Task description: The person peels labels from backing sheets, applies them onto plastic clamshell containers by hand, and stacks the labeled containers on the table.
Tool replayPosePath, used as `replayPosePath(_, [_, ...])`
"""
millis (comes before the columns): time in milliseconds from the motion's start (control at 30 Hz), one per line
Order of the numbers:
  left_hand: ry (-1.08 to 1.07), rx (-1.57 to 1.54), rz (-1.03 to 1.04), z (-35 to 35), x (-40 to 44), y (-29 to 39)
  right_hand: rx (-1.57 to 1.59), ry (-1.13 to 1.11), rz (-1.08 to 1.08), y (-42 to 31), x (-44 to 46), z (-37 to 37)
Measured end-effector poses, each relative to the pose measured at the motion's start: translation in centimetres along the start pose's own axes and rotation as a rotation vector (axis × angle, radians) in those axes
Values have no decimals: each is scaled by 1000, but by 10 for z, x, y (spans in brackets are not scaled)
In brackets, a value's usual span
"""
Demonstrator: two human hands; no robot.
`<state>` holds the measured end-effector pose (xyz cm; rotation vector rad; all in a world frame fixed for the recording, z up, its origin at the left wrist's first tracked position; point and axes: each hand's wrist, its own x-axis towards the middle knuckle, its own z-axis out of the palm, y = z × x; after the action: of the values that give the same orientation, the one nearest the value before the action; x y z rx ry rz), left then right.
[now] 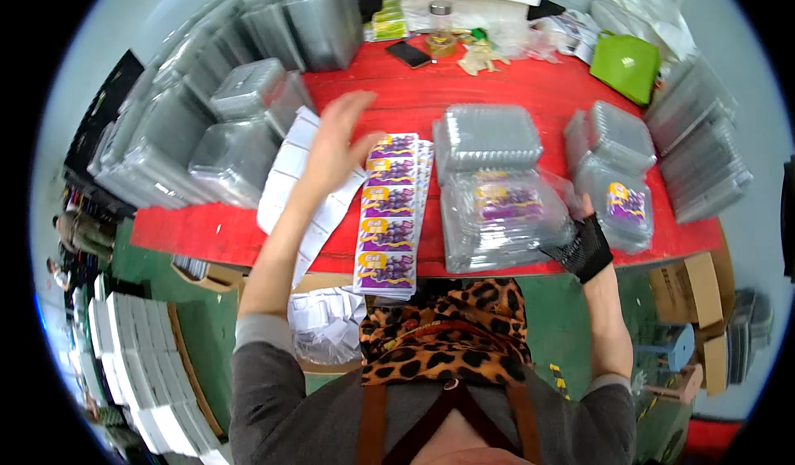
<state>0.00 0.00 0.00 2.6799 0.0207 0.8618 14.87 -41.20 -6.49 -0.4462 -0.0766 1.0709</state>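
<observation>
Left hand (335,144) is hovering empty, splayed, beside the label strips (387,216); right hand (584,245) is touching the labelled container (497,226) on the table (397,92), grip unclear; thin plastic, looking light, slippery, probably wanting a rim hold.

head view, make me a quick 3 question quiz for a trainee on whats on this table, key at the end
1. Multiple choice: which hand wears the black fingerless glove?
A) left
B) right
C) both

2. True or false: the phone lies on top of the green bag.

3. Fill in the blank: the purple label sheets lie between the white sheets and the middle stacks of ____.

Key:
1. B, the right hand.
2. False; the phone lies on the red table.
3. Clear plastic containers.
</observation>
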Motion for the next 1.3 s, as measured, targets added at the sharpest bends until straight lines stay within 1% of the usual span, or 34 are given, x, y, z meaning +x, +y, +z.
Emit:
replayPosePath(33, [-64, -149, 50, -1, -6, 32, 132, 42, 58, 1, 5, -6])
replayPosePath(67, [-158, -343, 116, -7, -11, 67, 106, 41, 58, 5, 13, -10])
replayPosePath(100, [-226, -493, 176, 33, -17, 108, 30, 167, 51, -33, -9, -14])
replayPosePath(167, [-352, -563, 410, 47, -29, 133, 34, 237, 79, -30, 4, -3])
replayPosePath(233, [-561, -423, 383, 56, -50, 148, -3, 217, 149, -26, 13, 2])
replayPosePath(267, [-485, -444, 326, 65, -61, 153, -23, 210, 184, -24, 15, 3])
replayPosePath(367, [-428, -496, 274, 73, -68, 151, -620, 326, -2, -12, 29, -9])
replayPosePath(400, [-437, -499, 266, 73, -69, 152, -533, 224, 93, -16, 29, -17])
replayPosePath(467, [-456, -503, 249, 73, -71, 151, -652, 251, 22, -15, 24, -30])
replayPosePath(500, [-430, -554, 227, 74, -73, 151, -715, 263, -15, -13, 20, -28])
replayPosePath(533, [-404, -603, 207, 76, -76, 150, -779, 369, -66, -9, 16, -18])
replayPosePath(567, [-377, -654, 187, 78, -79, 150, -795, 361, -101, -7, 15, -20])
replayPosePath(633, [-210, -741, 116, 78, -82, 146, -825, 350, -171, -3, 13, -22])
replayPosePath(667, [-129, -784, 82, 77, -84, 142, -919, 333, -230, 0, 8, -19])
replayPosePath(767, [42, -662, -85, 75, -93, 124, -934, 129, -466, 7, 7, -26])
replayPosePath(800, [72, -630, -154, 73, -94, 122, -924, 165, -449, 4, 2, -31])
replayPosePath(833, [102, -605, -211, 72, -93, 118, -874, 143, -471, 2, -2, -31])
replayPosePath(900, [85, -443, -255, 76, -104, 103, -782, 120, -529, -2, -15, -27])
replayPosePath(933, [52, -364, -262, 74, -108, 98, -812, 169, -613, -10, -23, -24])
replayPosePath(967, [20, -277, -267, 74, -112, 96, -946, 249, -730, -25, -31, -38])
replayPosePath(1033, [-9, -131, -298, 73, -126, 96, -749, 371, -789, -65, -47, -47])
replayPosePath(1067, [-64, -53, -322, 79, -140, 90, -736, 332, -770, -85, -59, -42])
replayPosePath(1100, [-66, -18, -357, 81, -147, 92, -722, 290, -748, -104, -71, -37])
replayPosePath(1167, [-67, 54, -437, 81, -158, 96, -625, 312, -673, -141, -95, -45])
replayPosePath(1200, [-86, -13, -453, 81, -162, 93, -555, 399, -648, -172, -109, -79])
replayPosePath(1233, [-83, -20, -454, 80, -163, 92, -465, 471, -563, -204, -124, -113])
replayPosePath(1267, [-79, -28, -457, 79, -165, 92, -583, 506, -572, -221, -132, -138])
replayPosePath(1300, [-73, -36, -460, 78, -165, 92, -704, 537, -579, -225, -132, -141])
